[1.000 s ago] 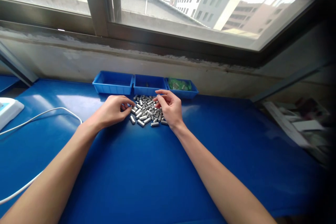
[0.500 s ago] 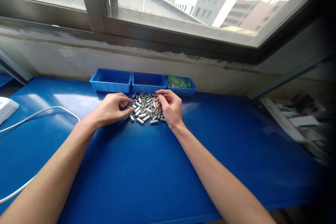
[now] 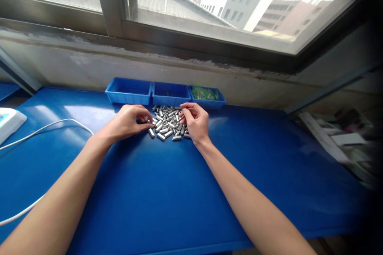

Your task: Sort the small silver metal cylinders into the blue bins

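A loose pile of small silvery metal pieces, shaped like short hexagonal bars, lies on the blue tabletop between my hands. At the pile's left edge my left hand is closed, its thumb and fingertips pinching round one of the metal pieces. My right hand hovers over the right side of the pile with bent fingers, thumb and index tip close together. What sits between those right fingertips, if anything, is too small to make out. Its palm hides part of the pile.
Behind the pile stand three blue bins: a left bin, a middle bin with a small dark thing inside, and a right bin holding green plastic bags. A white cable and white device lie left. A window rises behind.
The view has shifted slightly, so everything sits a little further right. Both hands stay at the pile, with only small finger movement.
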`<state>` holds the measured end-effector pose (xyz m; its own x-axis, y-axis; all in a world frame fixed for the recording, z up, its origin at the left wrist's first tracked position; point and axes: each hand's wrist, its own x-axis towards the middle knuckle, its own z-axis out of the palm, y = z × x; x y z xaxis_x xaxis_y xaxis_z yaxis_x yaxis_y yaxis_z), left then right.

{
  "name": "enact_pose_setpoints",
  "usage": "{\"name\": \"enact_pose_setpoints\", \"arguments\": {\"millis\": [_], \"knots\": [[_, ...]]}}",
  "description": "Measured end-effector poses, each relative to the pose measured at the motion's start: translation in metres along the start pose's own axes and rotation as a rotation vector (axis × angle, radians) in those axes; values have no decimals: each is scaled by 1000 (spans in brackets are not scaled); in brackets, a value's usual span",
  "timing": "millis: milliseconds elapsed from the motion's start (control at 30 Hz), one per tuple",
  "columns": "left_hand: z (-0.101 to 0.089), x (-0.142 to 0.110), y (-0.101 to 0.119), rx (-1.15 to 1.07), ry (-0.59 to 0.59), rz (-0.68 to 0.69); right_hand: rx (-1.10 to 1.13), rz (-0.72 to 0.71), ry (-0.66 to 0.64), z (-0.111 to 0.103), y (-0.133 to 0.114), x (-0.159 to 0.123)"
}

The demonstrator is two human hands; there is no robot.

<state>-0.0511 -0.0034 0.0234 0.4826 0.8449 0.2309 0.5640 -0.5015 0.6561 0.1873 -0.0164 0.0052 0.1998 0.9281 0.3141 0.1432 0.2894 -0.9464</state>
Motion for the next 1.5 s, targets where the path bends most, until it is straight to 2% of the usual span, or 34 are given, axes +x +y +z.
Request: {"name": "enact_pose_setpoints", "arguments": {"millis": [267, 367, 433, 533, 600, 733, 900, 1000, 1100, 1367, 1500], "knots": [[-1, 1, -1, 81, -44, 63, 17, 10, 9, 0, 1, 1], [-3, 1, -1, 76, -22, 66, 21, 13, 12, 0, 2, 1], [-4, 1, 3, 30, 28, 30, 14, 14, 8, 0, 2, 1], [0, 1, 14, -143, 170, -50, 2, 12, 1, -1, 2, 0], [5, 3, 22, -269, 261, -48, -12, 4, -5, -1, 2, -1], [17, 5, 31, -415, 327, -26, -67, -50, -63, -1, 0, -4], [21, 5, 37, -521, 292, -153, -210, -194, -211, -3, -8, -9], [21, 6, 39, -551, 265, -156, -256, -274, -340, -3, -11, -9], [23, 7, 36, -538, 236, -128, -238, -280, -410, -1, -11, -8], [28, 7, 31, -480, 193, -120, -55, -143, -390, 6, -8, -3], [16, 3, 28, -223, 187, -90, -64, -145, -269, 8, -9, 9]]}}
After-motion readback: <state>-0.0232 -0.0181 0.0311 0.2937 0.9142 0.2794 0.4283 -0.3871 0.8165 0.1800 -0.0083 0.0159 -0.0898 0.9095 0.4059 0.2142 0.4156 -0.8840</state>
